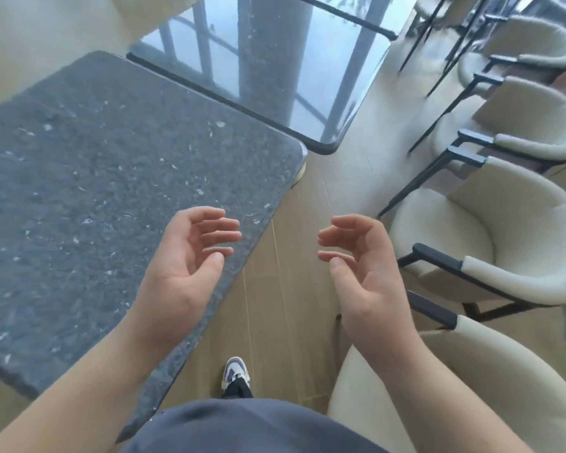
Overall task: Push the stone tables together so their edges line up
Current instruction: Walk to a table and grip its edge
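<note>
Stone tables (111,178) run off-frame left; left hand (183,253) and right hand (360,259) hover, grip released.

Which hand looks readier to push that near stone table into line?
Probably the left hand: it hangs above the near stone table beside its edge. The right hand hangs over the floor, apart from it.
</note>
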A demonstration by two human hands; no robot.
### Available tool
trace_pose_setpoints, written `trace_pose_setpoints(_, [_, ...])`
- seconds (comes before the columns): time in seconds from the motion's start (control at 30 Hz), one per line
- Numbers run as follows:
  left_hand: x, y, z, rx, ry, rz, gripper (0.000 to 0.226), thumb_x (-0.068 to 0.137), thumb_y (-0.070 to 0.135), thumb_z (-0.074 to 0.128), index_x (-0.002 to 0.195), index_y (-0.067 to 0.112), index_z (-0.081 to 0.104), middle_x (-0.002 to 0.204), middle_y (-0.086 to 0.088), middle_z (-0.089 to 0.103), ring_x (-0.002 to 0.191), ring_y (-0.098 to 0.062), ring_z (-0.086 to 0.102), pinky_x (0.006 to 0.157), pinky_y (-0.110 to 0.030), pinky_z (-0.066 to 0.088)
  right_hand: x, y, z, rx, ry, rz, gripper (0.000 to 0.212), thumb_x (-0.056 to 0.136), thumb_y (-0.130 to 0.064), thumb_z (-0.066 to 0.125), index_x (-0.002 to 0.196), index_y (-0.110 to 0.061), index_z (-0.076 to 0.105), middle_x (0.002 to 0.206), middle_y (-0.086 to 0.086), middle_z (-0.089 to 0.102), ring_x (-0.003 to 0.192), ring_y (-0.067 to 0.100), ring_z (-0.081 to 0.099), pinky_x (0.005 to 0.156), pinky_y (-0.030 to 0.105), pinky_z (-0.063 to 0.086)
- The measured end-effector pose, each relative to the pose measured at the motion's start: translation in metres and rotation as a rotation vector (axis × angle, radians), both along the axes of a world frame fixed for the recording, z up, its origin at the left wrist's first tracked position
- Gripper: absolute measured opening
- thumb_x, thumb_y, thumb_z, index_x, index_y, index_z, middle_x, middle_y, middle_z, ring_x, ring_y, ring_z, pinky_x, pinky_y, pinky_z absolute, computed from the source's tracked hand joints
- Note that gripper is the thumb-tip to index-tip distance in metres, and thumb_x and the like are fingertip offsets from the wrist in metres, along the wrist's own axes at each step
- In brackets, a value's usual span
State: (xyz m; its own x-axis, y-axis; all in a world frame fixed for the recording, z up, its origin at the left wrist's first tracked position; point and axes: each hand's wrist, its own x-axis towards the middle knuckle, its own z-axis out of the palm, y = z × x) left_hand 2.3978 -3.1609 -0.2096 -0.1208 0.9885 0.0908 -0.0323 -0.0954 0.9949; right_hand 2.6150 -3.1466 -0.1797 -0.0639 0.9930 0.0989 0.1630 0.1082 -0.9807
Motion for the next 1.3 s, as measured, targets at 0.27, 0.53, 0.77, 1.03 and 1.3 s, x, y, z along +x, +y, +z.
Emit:
trace_pose_setpoints(0.27, [-0.047,0.031,-0.013,-0.001,0.001,0.090,0.043,0.093,0.000,0.047,0.126,0.027,0.054,0.123,-0.004,0.066,0.117,-0.027,0.064,0.098,-0.036,0.053,-0.032,0.058,-0.006,-0.042,-0.031,0.061,0.037,0.088,-0.005,0.046,0.119,-0.025,0.054,0.109,-0.004,0.063,0.112,0.015,0.062,0.100,0.046,0.051])
trace_pose_setpoints(0.53, [-0.036,0.078,-0.030,-0.022,-0.012,0.240,0.043,0.092,0.000,0.047,0.125,0.027,0.053,0.123,-0.004,0.065,0.118,-0.027,0.064,0.098,-0.035,0.053,-0.031,0.136,-0.020,-0.067,-0.079,0.228,0.037,0.087,-0.005,0.045,0.118,-0.025,0.053,0.107,-0.004,0.064,0.109,0.014,0.063,0.098,0.045,0.052])
trace_pose_setpoints(0.77, [0.007,0.162,-0.044,-0.054,0.011,0.505,0.041,0.090,0.000,0.047,0.124,0.022,0.052,0.121,-0.003,0.066,0.116,-0.023,0.065,0.098,-0.037,0.053,-0.011,0.265,-0.048,-0.100,-0.110,0.467,0.038,0.089,0.002,0.045,0.115,-0.024,0.054,0.106,-0.002,0.064,0.107,0.012,0.063,0.098,0.039,0.052])
trace_pose_setpoints(1.03, [0.070,0.226,-0.067,-0.165,-0.098,0.801,0.043,0.086,0.000,0.048,0.121,0.024,0.054,0.117,-0.004,0.068,0.112,-0.022,0.067,0.094,-0.035,0.056,0.014,0.386,-0.067,-0.141,-0.235,0.718,0.052,0.088,0.011,0.042,0.112,-0.033,0.053,0.106,-0.004,0.064,0.105,0.009,0.063,0.095,0.032,0.053])
trace_pose_setpoints(1.3, [0.092,0.220,-0.105,-0.362,-0.381,1.030,0.038,0.085,-0.003,0.049,0.115,0.019,0.057,0.113,-0.007,0.069,0.105,-0.021,0.070,0.088,-0.036,0.061,0.000,0.385,-0.109,-0.180,-0.384,0.862,0.044,0.086,-0.007,0.045,0.108,-0.045,0.048,0.106,-0.013,0.063,0.092,0.002,0.061,0.067,0.013,0.047])
